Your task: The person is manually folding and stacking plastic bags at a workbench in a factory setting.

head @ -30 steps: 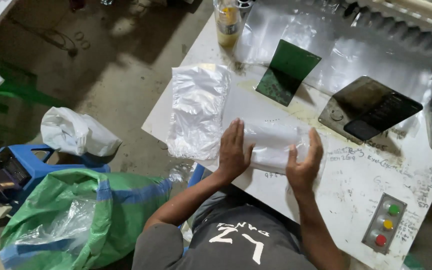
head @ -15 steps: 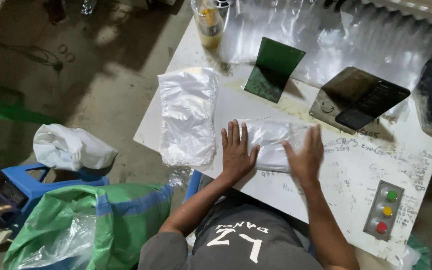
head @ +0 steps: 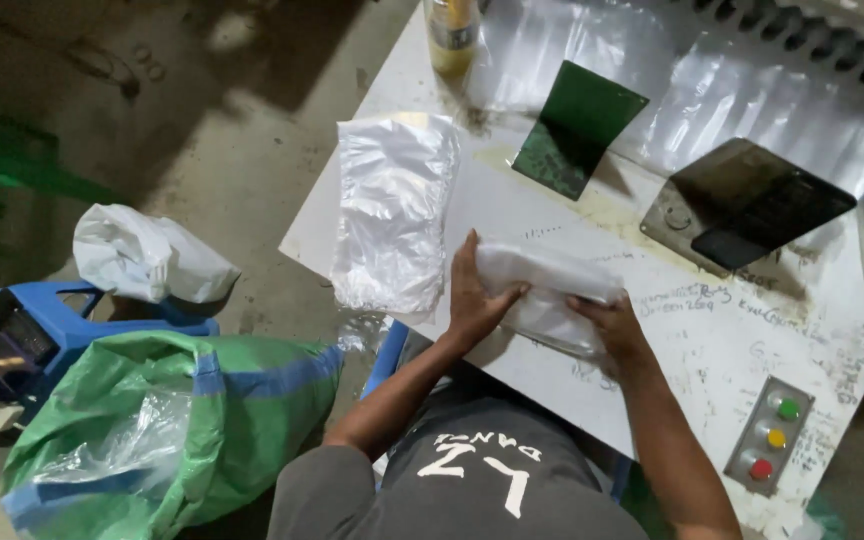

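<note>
clear plastic packet (head: 547, 295) | crumpled, lifted | over white table's near edge

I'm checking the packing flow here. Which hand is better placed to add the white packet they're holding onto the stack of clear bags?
Probably the left hand: it grips the white packet's near end and sits right beside the stack of clear bags. The right hand holds the far end, farther from the stack.

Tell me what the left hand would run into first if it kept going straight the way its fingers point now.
The left hand already touches the white plastic-wrapped bundle it grips with the right hand. Its fingers point up the white worktable; beyond the bundle, probably the tilted dark green panel, though depth is unclear.
</note>
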